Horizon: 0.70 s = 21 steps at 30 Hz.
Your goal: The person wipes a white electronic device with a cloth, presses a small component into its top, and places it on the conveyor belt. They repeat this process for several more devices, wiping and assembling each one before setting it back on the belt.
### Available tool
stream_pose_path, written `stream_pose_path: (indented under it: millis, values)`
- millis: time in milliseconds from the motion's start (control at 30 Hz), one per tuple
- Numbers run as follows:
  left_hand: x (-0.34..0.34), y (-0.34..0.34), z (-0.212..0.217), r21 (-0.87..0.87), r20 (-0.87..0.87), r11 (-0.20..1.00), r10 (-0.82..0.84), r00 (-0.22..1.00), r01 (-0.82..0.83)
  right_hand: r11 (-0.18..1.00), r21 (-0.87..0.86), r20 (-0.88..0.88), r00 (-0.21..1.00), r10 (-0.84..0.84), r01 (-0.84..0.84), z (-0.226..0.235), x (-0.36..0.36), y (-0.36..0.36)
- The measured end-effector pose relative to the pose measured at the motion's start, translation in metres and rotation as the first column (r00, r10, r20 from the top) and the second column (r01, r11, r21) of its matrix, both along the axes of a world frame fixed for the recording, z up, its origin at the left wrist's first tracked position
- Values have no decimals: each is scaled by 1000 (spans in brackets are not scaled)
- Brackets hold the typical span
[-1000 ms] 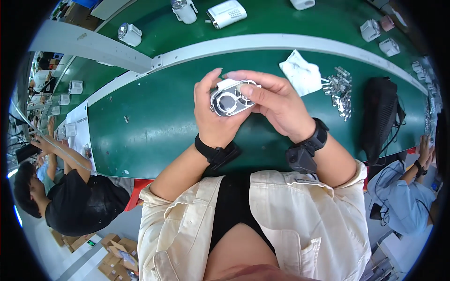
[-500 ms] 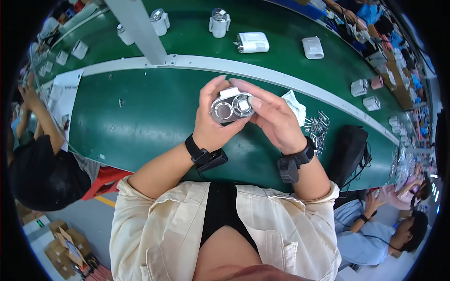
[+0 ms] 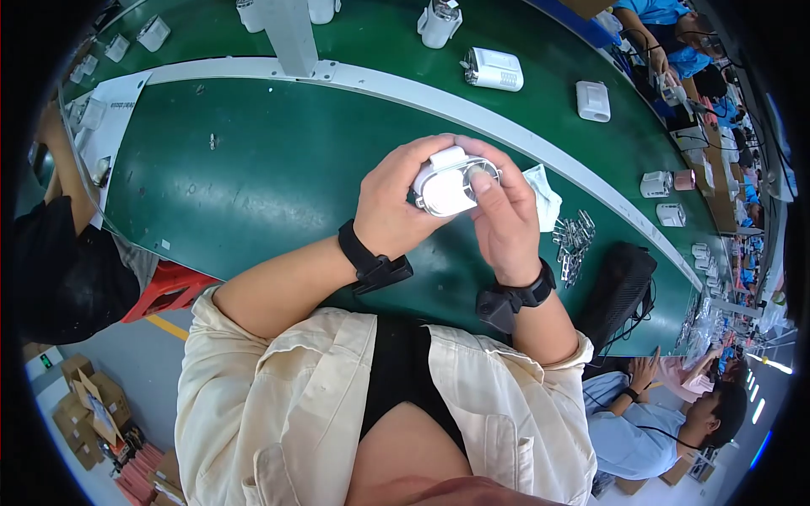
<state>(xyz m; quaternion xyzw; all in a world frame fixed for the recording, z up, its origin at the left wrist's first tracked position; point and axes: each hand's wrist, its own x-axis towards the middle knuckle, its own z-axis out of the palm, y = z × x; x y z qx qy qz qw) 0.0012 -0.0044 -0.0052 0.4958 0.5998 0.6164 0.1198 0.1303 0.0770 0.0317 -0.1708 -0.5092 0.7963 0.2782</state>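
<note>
Between my two hands is a small white device with a shiny oval top [image 3: 445, 192], held up above the green bench. My left hand [image 3: 392, 198] wraps round its left side. My right hand [image 3: 506, 207] grips the right side, with the thumb pressed on the round fitting at that end of the top. Glare whitens much of the top face. A black strap with a small box sits on each wrist. Just right of my right hand lie a white packet [image 3: 542, 196] and a pile of small metal parts [image 3: 575, 244].
A pale metal rail [image 3: 405, 94] crosses the bench, joined to a post [image 3: 289, 38]. Beyond it, similar white devices [image 3: 494, 69] stand spaced along a green surface. A black pouch [image 3: 622, 291] with a cable lies at the right. People sit at both sides.
The device has tilted, so its oval top now catches bright light. My right thumb has shifted onto the round fitting. The whole view has moved slightly.
</note>
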Motion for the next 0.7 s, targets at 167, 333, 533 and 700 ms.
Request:
stream_pose_path:
  millis: [167,333,533,700]
  values:
    - [-1,2,-1,54,-78,998,16,997,-12,991,130,-24,1000,-16,19,-5,0,4]
    - [-8,5,-3,169,-150,985,-12,989,38,927,375,-22,999,34,-23,-7,3,10]
    - [-7,5,-5,122,-59,988,-83,995,89,873,482,13,996,-85,68,0,3,1]
    - [-6,3,-6,102,17,989,-110,994,107,988,152,26,1000,-4,0,14,7,-1]
